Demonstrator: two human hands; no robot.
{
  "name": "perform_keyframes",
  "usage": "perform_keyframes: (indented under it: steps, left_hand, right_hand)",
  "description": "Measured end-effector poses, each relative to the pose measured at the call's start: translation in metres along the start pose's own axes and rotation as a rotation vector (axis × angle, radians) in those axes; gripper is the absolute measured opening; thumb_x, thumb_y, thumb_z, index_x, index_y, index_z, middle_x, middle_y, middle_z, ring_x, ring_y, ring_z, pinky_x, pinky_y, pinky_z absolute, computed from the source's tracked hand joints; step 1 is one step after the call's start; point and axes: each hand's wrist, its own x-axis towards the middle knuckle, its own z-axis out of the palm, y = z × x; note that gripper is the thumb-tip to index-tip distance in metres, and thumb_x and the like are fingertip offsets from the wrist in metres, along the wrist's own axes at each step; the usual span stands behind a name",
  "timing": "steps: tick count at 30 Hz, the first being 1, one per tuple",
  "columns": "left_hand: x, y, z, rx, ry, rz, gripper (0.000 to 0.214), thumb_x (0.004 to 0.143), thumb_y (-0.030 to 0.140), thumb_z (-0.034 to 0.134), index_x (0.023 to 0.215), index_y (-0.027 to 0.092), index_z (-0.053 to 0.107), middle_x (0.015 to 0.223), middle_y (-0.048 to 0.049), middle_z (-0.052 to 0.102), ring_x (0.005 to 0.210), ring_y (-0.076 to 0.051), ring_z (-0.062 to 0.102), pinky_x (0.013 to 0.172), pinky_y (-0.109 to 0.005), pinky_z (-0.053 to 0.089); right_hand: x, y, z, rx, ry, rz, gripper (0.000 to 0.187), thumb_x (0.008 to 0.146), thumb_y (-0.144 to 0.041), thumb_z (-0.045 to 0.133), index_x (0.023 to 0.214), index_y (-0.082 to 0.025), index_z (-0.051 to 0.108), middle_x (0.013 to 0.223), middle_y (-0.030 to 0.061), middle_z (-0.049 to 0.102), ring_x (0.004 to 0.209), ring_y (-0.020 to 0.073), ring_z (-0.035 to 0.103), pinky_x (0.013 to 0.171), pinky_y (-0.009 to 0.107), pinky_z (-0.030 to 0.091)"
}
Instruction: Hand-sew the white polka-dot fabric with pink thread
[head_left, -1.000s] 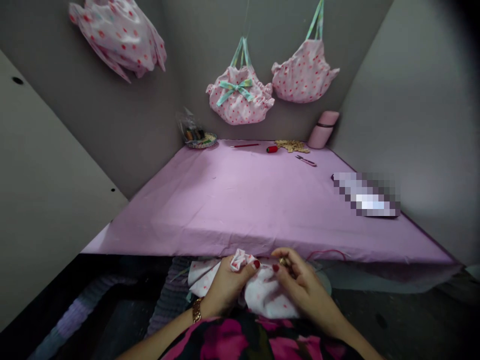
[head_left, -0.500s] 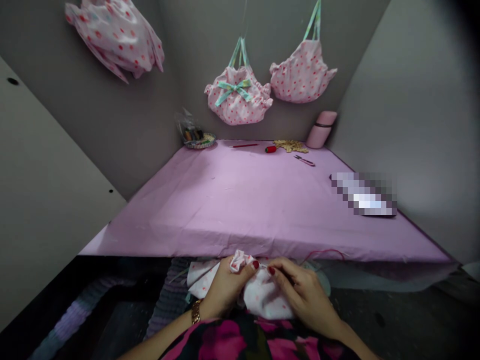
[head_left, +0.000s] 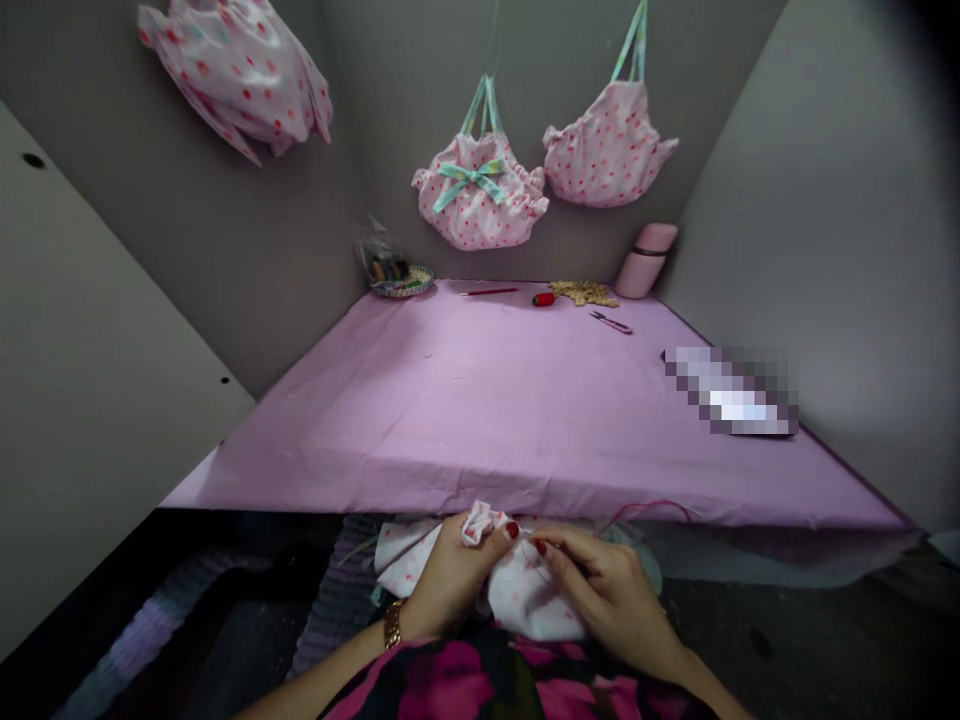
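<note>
A bunched piece of white fabric with red dots [head_left: 534,600] lies over my lap, just below the table's front edge. My left hand [head_left: 454,575] is closed on it, thumb on top, with a gathered fold standing up between thumb and fingers. Close beside it, my right hand [head_left: 611,580] pinches with thumb and forefinger at the fabric's upper edge. Whatever is in that pinch is too small to make out. A loop of red thread [head_left: 652,504] arcs over the table edge behind my right hand.
On the pink-covered table [head_left: 450,410] lie thread snips [head_left: 611,322], a red thread spool [head_left: 543,299], a red pencil-like stick [head_left: 489,292] and a blurred-out flat device [head_left: 731,392]. A pink flask [head_left: 646,262] and a small basket [head_left: 405,285] stand at the back. Dotted garments [head_left: 480,215] hang above.
My right hand's fingertips have shifted slightly left and turned a little beside the fabric. My left hand keeps its grip. The whole view has moved very slightly.
</note>
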Motion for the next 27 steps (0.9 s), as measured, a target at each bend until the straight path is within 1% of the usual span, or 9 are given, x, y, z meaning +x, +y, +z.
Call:
perform_keyframes:
  steps: [11, 12, 14, 16, 17, 19, 23, 25, 27]
  left_hand:
    - [0.0003, -0.0013, -0.0003, -0.036, -0.009, -0.011, 0.029, 0.07, 0.041, 0.062, 0.067, 0.015, 0.048, 0.061, 0.0032, 0.043, 0.055, -0.009, 0.038, 0.055, -0.023, 0.032]
    - [0.0001, -0.0012, -0.0002, -0.037, -0.01, -0.008, 0.029, 0.07, 0.041, 0.063, 0.067, 0.015, 0.048, 0.06, 0.0032, 0.043, 0.055, -0.009, 0.038, 0.055, -0.023, 0.033]
    - [0.0002, -0.0018, -0.0008, -0.029, -0.009, -0.007, 0.029, 0.07, 0.04, 0.062, 0.068, 0.015, 0.048, 0.061, 0.0031, 0.043, 0.055, -0.009, 0.039, 0.055, -0.023, 0.033]
    - [0.0005, -0.0037, -0.002, -0.02, -0.014, -0.016, 0.028, 0.071, 0.04, 0.062, 0.07, 0.015, 0.049, 0.062, 0.0027, 0.044, 0.056, -0.009, 0.039, 0.055, -0.022, 0.033]
    - [0.0008, -0.0048, -0.0027, -0.019, -0.016, -0.016, 0.028, 0.071, 0.039, 0.062, 0.071, 0.014, 0.05, 0.062, 0.0025, 0.044, 0.056, -0.009, 0.04, 0.055, -0.022, 0.033]
    - [0.0012, -0.0068, -0.0038, -0.011, -0.015, -0.007, 0.028, 0.071, 0.039, 0.062, 0.071, 0.014, 0.05, 0.063, 0.0025, 0.044, 0.056, -0.009, 0.04, 0.055, -0.022, 0.033]
    - [0.0015, -0.0063, -0.0037, 0.025, -0.014, 0.003, 0.029, 0.071, 0.041, 0.061, 0.068, 0.015, 0.048, 0.061, 0.0032, 0.043, 0.055, -0.009, 0.038, 0.054, -0.022, 0.032]
    - [0.0011, -0.0041, -0.003, 0.059, -0.006, 0.007, 0.03, 0.071, 0.042, 0.06, 0.067, 0.015, 0.048, 0.061, 0.003, 0.043, 0.055, -0.009, 0.038, 0.053, -0.022, 0.032]
    - [0.0006, -0.0018, -0.0025, 0.087, 0.003, 0.017, 0.031, 0.071, 0.042, 0.06, 0.066, 0.015, 0.048, 0.061, 0.0027, 0.043, 0.055, -0.009, 0.038, 0.053, -0.022, 0.032]
  right_hand:
    - [-0.0004, 0.0014, -0.0008, -0.029, -0.011, 0.019, 0.024, 0.085, -0.024, 0.041, 0.092, -0.019, 0.064, 0.087, 0.0053, 0.069, 0.078, 0.0188, 0.064, 0.067, 0.026, 0.047]
    - [-0.0005, 0.0016, -0.0006, -0.032, -0.011, 0.028, 0.024, 0.086, -0.025, 0.041, 0.091, -0.018, 0.063, 0.083, 0.0051, 0.069, 0.074, 0.0185, 0.064, 0.064, 0.026, 0.046]
    - [-0.0006, 0.002, 0.0002, -0.036, -0.021, 0.06, 0.026, 0.086, -0.028, 0.04, 0.095, -0.017, 0.062, 0.066, 0.0031, 0.066, 0.06, 0.0171, 0.061, 0.055, 0.025, 0.044]
    - [-0.0002, 0.0025, 0.0014, -0.019, -0.04, 0.1, 0.031, 0.086, -0.03, 0.039, 0.104, -0.014, 0.058, 0.051, -0.0009, 0.059, 0.046, 0.0153, 0.055, 0.048, 0.024, 0.041]
    - [0.0001, 0.0026, 0.0021, 0.002, -0.05, 0.116, 0.034, 0.086, -0.031, 0.039, 0.109, -0.012, 0.056, 0.048, -0.0021, 0.056, 0.044, 0.0148, 0.052, 0.046, 0.023, 0.04]
    - [0.0008, 0.0024, 0.003, 0.064, -0.068, 0.136, 0.037, 0.086, -0.033, 0.039, 0.112, -0.011, 0.056, 0.052, -0.0003, 0.06, 0.047, 0.015, 0.055, 0.047, 0.023, 0.041]
    - [0.0012, 0.0008, 0.0026, 0.157, -0.078, 0.143, 0.035, 0.085, -0.034, 0.042, 0.1, -0.012, 0.064, 0.077, 0.007, 0.069, 0.067, 0.0181, 0.063, 0.059, 0.024, 0.047]
    - [0.0008, 0.0005, 0.002, 0.157, -0.061, 0.128, 0.032, 0.084, -0.033, 0.043, 0.097, -0.013, 0.065, 0.083, 0.0077, 0.069, 0.073, 0.0195, 0.064, 0.064, 0.025, 0.048]
    - [0.0003, 0.0009, 0.0018, 0.139, -0.052, 0.112, 0.031, 0.083, -0.032, 0.043, 0.096, -0.015, 0.066, 0.086, 0.0076, 0.07, 0.076, 0.0204, 0.064, 0.067, 0.027, 0.049]
